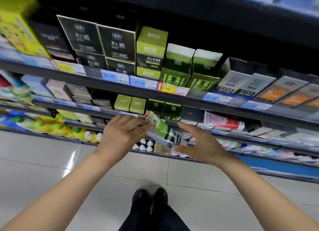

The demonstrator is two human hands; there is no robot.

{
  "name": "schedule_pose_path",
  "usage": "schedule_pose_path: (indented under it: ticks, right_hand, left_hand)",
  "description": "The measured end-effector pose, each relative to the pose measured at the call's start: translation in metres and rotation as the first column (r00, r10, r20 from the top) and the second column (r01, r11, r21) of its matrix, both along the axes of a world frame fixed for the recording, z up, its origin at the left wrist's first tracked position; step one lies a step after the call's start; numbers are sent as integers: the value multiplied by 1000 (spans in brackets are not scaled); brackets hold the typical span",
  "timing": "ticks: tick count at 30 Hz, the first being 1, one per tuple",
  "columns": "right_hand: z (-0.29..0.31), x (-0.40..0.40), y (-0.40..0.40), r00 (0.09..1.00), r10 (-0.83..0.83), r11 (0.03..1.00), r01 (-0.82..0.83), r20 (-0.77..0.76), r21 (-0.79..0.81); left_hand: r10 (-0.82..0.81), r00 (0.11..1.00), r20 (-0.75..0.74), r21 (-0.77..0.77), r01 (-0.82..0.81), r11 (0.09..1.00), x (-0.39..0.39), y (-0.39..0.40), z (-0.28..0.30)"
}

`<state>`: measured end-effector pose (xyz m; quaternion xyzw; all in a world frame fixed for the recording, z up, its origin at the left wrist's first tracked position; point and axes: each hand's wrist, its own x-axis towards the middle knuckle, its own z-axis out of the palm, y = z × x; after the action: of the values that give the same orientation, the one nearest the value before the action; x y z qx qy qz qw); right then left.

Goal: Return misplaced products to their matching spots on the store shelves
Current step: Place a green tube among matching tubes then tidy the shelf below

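— Item in hand?
— One green and white tube (163, 129), tilted, crimped end up. Left hand (120, 133) grips its upper end; right hand (201, 145) is spread open at its lower end, contact unclear.

— Top shelf (96, 81) stock?
— Black boxes (117, 44), green boxes (151, 50), grey boxes (241, 80) to the right. Blue price tags (114, 77) and one yellow tag (173, 89) on the shelf edge.

— Below?
— Small green boxes (130, 104); a pink and white tube (223, 121) lying flat, further right.

— Floor?
— Pale tiles (43, 161), two black shoes (150, 196) beneath the arms.
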<state>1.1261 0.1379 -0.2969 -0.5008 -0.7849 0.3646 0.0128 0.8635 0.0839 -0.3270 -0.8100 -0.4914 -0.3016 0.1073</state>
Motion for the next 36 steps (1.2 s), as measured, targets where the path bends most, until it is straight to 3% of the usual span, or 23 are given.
schedule_pose_path:
  ticks: [6,13,22,27,31,36]
  right_hand:
    - [48,-4,-20,1000,-26,978,27,-8,206]
    - [128,48,-47,940,-143,923,240,-311,300]
    - [204,170,-44,827,-240,759,487,-509,433]
    - [225,246,-32,800,-223,658,545,-557,520]
    - [227,299,-20,761,-222,618,593,-609,516]
    - [240,341,2,737,-185,606,606,-650,515]
  left_hand:
    - [-67,998,-13,140,68,988,14,11,63]
    - [-223,962,-155,331,263,906,71,33,151]
    - [-333,928,-169,521,371,768,205,66,244]
    - [-363,932,12,566,293,771,279,82,273]
    - [-314,949,35,572,238,785,327,94,277]
    - [-170,984,60,410,131,903,363,115,256]
